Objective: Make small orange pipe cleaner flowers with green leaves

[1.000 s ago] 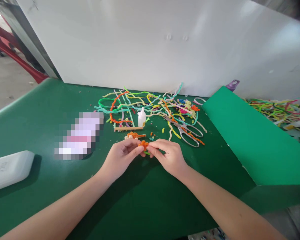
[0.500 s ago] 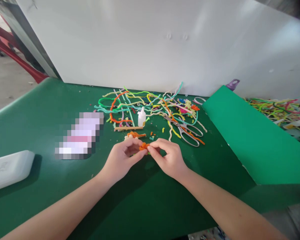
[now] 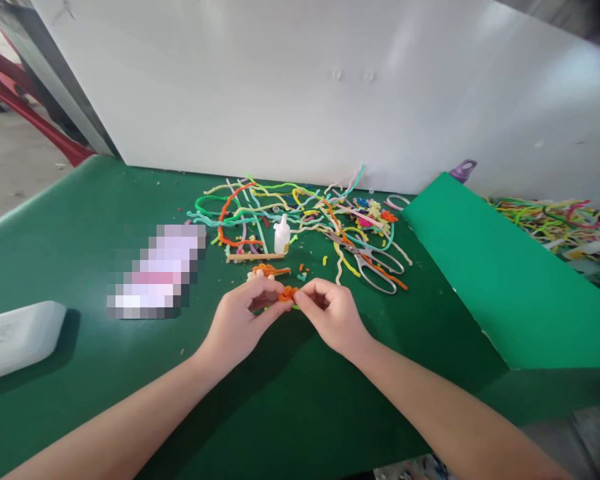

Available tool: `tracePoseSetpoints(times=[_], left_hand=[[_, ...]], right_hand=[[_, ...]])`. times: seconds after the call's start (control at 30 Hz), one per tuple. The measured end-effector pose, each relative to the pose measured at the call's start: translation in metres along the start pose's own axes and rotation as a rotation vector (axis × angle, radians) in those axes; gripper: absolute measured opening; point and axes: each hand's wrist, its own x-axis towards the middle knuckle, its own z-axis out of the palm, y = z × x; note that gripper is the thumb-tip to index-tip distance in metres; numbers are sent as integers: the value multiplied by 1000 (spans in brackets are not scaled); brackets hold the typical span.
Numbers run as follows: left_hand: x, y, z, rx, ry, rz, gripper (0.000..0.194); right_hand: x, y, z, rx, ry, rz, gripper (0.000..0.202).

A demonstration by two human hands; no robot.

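An orange pipe cleaner (image 3: 288, 293), bent into a small looped shape, is pinched between both hands above the green table. My left hand (image 3: 245, 310) grips it from the left with thumb and forefinger. From the right, my right hand (image 3: 333, 312) pinches its other side with the fingertips. Just beyond the left fingers lie an orange and cream pipe-cleaner piece (image 3: 267, 271) and a wooden stick (image 3: 255, 257). A small white glue bottle (image 3: 282, 235) stands upright behind them. Bits of green show under the hands, partly hidden.
Scissors (image 3: 367, 263) lie right of the hands, among loose coloured pipe cleaners (image 3: 280, 197). A green board (image 3: 510, 280) lies at the right, with more pipe cleaners (image 3: 565, 223) beyond. A blurred-out phone-like object (image 3: 160, 267) and a white case (image 3: 23, 340) are at the left.
The hands stay in nearly the same place, still pinching the orange pipe cleaner, whose loops sit at a slightly different angle. The whole view has shifted slightly.
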Motion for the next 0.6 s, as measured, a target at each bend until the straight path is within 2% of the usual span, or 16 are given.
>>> tracePoseSetpoints(times=[0.13,0.2,0.3,0.6], left_hand=[[5,-1,-1,-187,39,-86,18],[5,0,-1,-217,63,-96,18],[5,0,-1,-233,35,-116,19],[4,-4,-1,-296,-41,-145,18]], right_hand=[[6,4,-3,259,-57,149,30],[7,4,-3,312,-84,187,30],[4,5,-1,279,-127,165,28],[4,7,-2,97,-53,41,24]])
